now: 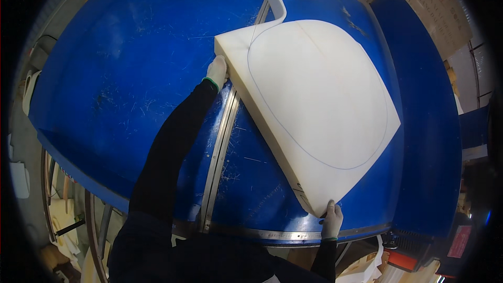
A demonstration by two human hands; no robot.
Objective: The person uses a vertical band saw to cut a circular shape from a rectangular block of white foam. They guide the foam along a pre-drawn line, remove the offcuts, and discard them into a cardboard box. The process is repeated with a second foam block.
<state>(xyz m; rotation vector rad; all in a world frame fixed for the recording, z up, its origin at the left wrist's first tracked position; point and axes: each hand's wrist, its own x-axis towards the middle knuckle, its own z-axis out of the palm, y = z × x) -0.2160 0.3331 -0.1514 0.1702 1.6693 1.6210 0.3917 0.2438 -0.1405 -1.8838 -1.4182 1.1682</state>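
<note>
A thick white foam block (319,94) lies on a blue table, with a rounded blue outline drawn on its top. My left hand (216,71), in a pale glove with a green cuff, grips the block's left side close to its far left corner. At the near corner, my right hand (331,220) pinches the block, thumb on top; its other fingers are partly hidden. A curved white foam strip (280,5) extends from the block's far edge; whether the two are joined I cannot tell. A thin upright wire (253,35) meets the block near the outline's far left part.
The blue tabletop (131,73) carries scattered pale shreds. A metal rail (220,152) crosses it from the near edge to the far side, running under the block. Foam offcuts (364,270) lie below the table's near right edge. A cardboard sign (435,13) stands at the far right.
</note>
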